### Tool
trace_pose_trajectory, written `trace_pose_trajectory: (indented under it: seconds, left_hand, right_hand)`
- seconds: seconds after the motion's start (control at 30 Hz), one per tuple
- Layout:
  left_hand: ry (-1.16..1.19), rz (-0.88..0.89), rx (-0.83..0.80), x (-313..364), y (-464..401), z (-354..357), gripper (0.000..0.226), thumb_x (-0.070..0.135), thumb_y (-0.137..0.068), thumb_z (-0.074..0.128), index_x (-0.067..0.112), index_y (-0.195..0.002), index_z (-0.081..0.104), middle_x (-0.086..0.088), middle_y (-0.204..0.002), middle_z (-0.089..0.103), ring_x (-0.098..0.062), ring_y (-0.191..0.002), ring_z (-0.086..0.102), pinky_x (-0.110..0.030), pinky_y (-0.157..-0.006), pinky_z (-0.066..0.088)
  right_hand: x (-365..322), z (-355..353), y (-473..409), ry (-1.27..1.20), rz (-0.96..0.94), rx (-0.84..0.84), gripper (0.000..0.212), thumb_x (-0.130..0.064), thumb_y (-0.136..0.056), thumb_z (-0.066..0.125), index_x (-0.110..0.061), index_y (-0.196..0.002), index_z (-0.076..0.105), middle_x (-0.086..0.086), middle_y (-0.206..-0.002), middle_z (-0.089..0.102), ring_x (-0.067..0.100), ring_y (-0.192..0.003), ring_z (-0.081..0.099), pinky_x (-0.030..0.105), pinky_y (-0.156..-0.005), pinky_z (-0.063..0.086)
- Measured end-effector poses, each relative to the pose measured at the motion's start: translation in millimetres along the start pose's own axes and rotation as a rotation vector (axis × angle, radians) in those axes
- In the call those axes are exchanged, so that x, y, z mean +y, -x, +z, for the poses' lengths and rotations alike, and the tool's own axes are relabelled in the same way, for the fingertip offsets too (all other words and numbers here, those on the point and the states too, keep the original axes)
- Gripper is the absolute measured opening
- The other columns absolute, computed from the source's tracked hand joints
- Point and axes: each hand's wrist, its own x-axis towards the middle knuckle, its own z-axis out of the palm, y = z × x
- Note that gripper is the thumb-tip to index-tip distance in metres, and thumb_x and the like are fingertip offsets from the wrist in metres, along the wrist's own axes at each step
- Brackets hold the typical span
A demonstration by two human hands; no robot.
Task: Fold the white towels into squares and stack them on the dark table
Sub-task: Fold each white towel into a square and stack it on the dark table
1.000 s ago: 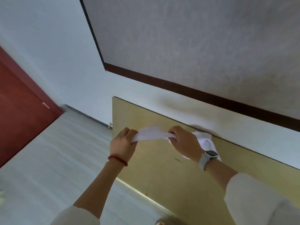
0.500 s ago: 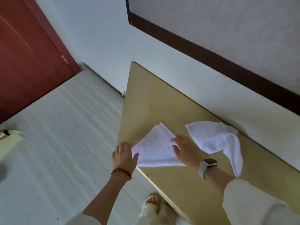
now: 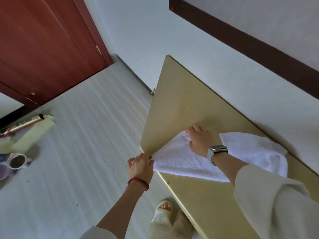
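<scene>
Along the wall on the right: 1 table [image 3: 174, 107], yellowish top (not visibly dark; whether it is the stacking table cannot be told), far half bare; no stack on it.
Item 2: flat towel [image 3: 177, 161], white, spread at the table's near left edge, outline roughly triangular with 1 corner at the edge; judged mid-fold, not yet a square.
Item 3: loose towel [image 3: 255, 149], white, rumpled, just right of the flat towel, near the wall; judged unfolded, work outstanding.
Item 4: right hand [image 3: 200, 140], watch on wrist; fingers extended and flat, pressing the far corner of the flat towel; grasping nothing.
Item 5: left hand [image 3: 141, 164], red bracelet on wrist; fingertips closed on the towel's corner at the table edge, a pinch as far as the view shows.
Progress, judged: 0 finished squares visible; 2 towels remain to fold; stacking not begun.
</scene>
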Motion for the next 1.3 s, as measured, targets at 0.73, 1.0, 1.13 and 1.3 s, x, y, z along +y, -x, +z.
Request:
trace_pose_trajectory:
  seconds: [0.73,1.0,1.13,1.3]
  left_hand:
    - [0.318,0.543,0.821,103.2,-84.9,-215.3,0.006,0.015,-0.074,0.063,0.009,-0.073,0.065,-0.002,-0.067,0.066,-0.026,-0.06,0.06,-0.026,-0.077,0.031]
    - [0.097,0.754,0.47,51.8,-55.9,-133.4,0.009,0.008,-0.069,0.066,0.016,-0.07,0.069,0.004,-0.069,0.068,-0.02,-0.062,0.065,-0.032,-0.077,0.04]
    - [-0.015,0.602,-0.32,24.2,-24.4,-89.4,0.012,0.017,-0.087,0.059,0.013,-0.095,0.068,-0.001,-0.094,0.066,-0.02,-0.089,0.061,-0.029,-0.08,0.045]
    - [-0.026,0.437,-0.661,2.5,-3.9,-58.7,0.014,0.028,-0.084,0.062,0.017,-0.077,0.058,0.01,-0.07,0.054,-0.01,-0.072,0.05,-0.013,-0.058,0.034]
  right_hand:
    - [16.8,-200.4,45.6,-0.556,0.099,0.916,0.016,-0.004,-0.092,0.045,0.0,-0.102,0.057,0.013,-0.094,0.063,0.031,-0.082,0.06,0.036,-0.068,0.048]
    - [35.0,-100.1,97.4,-0.6,0.21,0.624,0.016,0.0,-0.091,0.046,-0.002,-0.101,0.058,0.011,-0.099,0.062,0.025,-0.088,0.06,0.032,-0.078,0.046]
    - [35.3,-29.6,140.2,-0.588,0.255,0.28,0.019,0.004,-0.09,0.046,0.003,-0.1,0.062,0.018,-0.098,0.064,0.015,-0.074,0.056,0.019,-0.07,0.035]
    - [34.5,13.9,179.3,-0.586,0.275,-0.073,0.026,-0.004,-0.093,0.045,-0.004,-0.113,0.061,0.012,-0.103,0.066,0.014,-0.078,0.053,0.015,-0.064,0.036]
